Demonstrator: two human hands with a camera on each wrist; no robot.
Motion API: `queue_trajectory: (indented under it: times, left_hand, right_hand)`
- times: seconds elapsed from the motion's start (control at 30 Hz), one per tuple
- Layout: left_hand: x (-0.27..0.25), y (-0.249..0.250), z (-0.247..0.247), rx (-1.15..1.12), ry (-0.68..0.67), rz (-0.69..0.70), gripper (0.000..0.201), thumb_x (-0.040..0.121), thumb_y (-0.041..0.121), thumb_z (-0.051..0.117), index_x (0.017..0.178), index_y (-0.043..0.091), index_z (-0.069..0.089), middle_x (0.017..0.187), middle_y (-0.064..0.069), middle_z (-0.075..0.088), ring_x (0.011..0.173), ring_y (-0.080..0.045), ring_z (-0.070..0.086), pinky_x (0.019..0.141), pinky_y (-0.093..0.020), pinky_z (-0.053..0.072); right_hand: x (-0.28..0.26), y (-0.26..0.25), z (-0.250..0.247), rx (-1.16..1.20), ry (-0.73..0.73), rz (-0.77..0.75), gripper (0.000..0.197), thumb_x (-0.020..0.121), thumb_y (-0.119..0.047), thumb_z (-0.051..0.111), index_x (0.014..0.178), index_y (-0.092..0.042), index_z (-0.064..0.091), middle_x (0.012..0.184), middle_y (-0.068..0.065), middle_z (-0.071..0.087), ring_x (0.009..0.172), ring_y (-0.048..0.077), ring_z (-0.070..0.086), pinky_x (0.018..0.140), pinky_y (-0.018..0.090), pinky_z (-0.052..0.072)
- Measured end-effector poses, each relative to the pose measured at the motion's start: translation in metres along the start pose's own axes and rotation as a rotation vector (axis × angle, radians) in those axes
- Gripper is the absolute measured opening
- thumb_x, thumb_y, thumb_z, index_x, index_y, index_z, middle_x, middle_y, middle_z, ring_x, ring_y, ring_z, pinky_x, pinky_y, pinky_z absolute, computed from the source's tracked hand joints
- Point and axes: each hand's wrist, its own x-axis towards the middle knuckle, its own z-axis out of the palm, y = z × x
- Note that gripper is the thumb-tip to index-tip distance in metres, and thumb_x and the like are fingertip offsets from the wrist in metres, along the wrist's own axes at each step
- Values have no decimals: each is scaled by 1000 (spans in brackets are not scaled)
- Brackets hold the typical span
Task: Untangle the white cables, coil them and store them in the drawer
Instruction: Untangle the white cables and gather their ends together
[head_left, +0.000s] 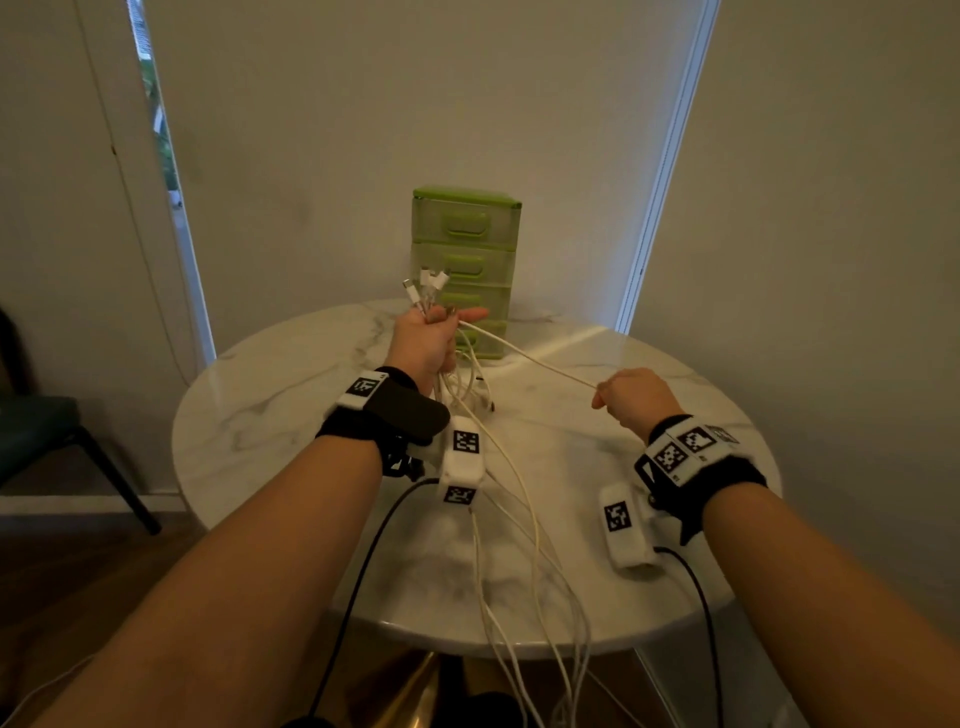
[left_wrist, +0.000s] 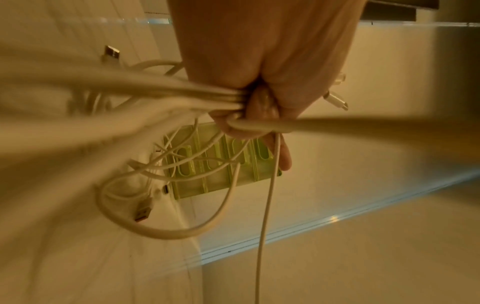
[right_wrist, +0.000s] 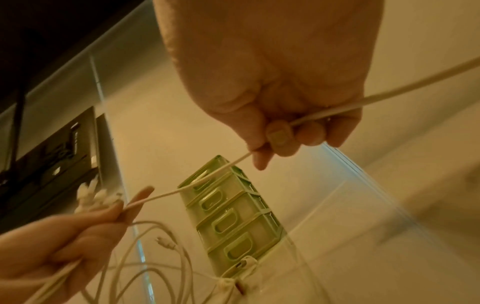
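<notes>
My left hand (head_left: 426, 338) is raised over the round table and grips a bundle of white cables (head_left: 519, 519). Several plug ends (head_left: 426, 288) stick up out of the fist, and the cables hang down across the table and over its front edge. The left wrist view shows the fingers (left_wrist: 249, 107) curled round several strands. One single white cable (head_left: 530, 356) runs taut from the left hand to my right hand (head_left: 631, 397), which pinches it between thumb and fingers (right_wrist: 280, 133). The green drawer unit (head_left: 467, 249) stands behind the hands with all its drawers closed.
The marble table (head_left: 291, 415) stands against a pale wall. A dark chair (head_left: 47, 431) is at the left on the wooden floor. Black wrist-camera leads (head_left: 358, 587) hang off the table's front edge. Loose plugs (left_wrist: 142, 211) dangle below the left hand near the drawers.
</notes>
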Motion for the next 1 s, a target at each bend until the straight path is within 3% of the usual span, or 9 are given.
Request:
queue_trajectory:
  times: [0.07, 0.13, 0.27, 0.43, 0.5, 0.6, 0.77, 0.9, 1.0]
  left_hand:
    - [1, -4, 5, 47, -32, 7, 34, 98, 0, 37, 69, 18, 35, 87, -3, 71, 30, -2, 21, 31, -14, 20]
    - [-1, -8, 11, 102, -105, 11, 30, 98, 1, 38, 72, 13, 47, 66, 4, 68, 30, -1, 21, 30, -14, 19]
    - [-7, -13, 19, 192, -102, 3, 21, 95, 6, 48, 76, 15, 52, 44, 9, 44, 34, -3, 27, 33, -15, 23]
    - [-9, -10, 4, 142, -87, 58, 22, 92, 9, 57, 76, 15, 43, 55, -4, 51, 32, -2, 26, 33, -14, 21]
    - [-11, -11, 0, 114, -72, 51, 13, 92, 14, 58, 81, 10, 52, 49, -2, 57, 31, -2, 27, 32, -13, 20]
    - [-11, -11, -1, 64, -38, 11, 24, 92, 22, 58, 72, 9, 58, 46, 0, 58, 31, -3, 30, 31, -13, 21]
    - [-13, -10, 8, 171, -92, -57, 26, 92, 26, 57, 79, 6, 67, 63, -7, 69, 34, -2, 26, 33, -14, 20]
    - [-8, -9, 11, 122, -89, -32, 24, 94, 25, 55, 94, 6, 68, 75, -7, 68, 36, -2, 25, 34, -15, 20]
    - [2, -10, 6, -40, -10, -26, 25, 98, 20, 48, 85, 7, 64, 67, -1, 70, 32, 0, 26, 31, -13, 23]
  right_hand:
    - [0, -11, 7, 44, -13, -55, 24, 88, -7, 55, 109, 0, 65, 120, 15, 62, 110, 29, 58, 95, 34, 45]
    - [-7, -26, 17, 160, -33, -281, 25, 90, -10, 53, 110, -1, 63, 117, 13, 64, 107, 27, 59, 95, 33, 45]
    - [-21, -65, 36, 345, -164, -506, 26, 96, -16, 46, 100, 5, 62, 111, -9, 56, 62, 4, 53, 55, 13, 44]
    - [-6, -62, 37, 398, -5, -475, 20, 94, -10, 45, 82, -14, 60, 62, -4, 49, 57, 8, 42, 57, 22, 36]
    - [-3, -58, 37, 488, 6, -441, 25, 94, -5, 42, 77, -15, 57, 61, -1, 51, 57, 11, 43, 60, 23, 38]
    - [-3, -56, 36, 584, 66, -402, 20, 94, -2, 41, 92, -5, 61, 62, 0, 51, 56, 5, 45, 54, 9, 37]
    - [-9, -66, 31, 671, -1, -447, 22, 92, 1, 44, 105, 2, 61, 63, -1, 46, 55, 3, 41, 47, 4, 34]
    - [-11, -69, 29, 654, -3, -493, 14, 93, -6, 49, 96, -2, 62, 65, -8, 49, 52, -8, 49, 52, 0, 36]
    - [-8, -58, 27, 609, -2, -473, 18, 92, -4, 49, 78, -8, 60, 63, -7, 48, 59, 2, 42, 52, 1, 34]
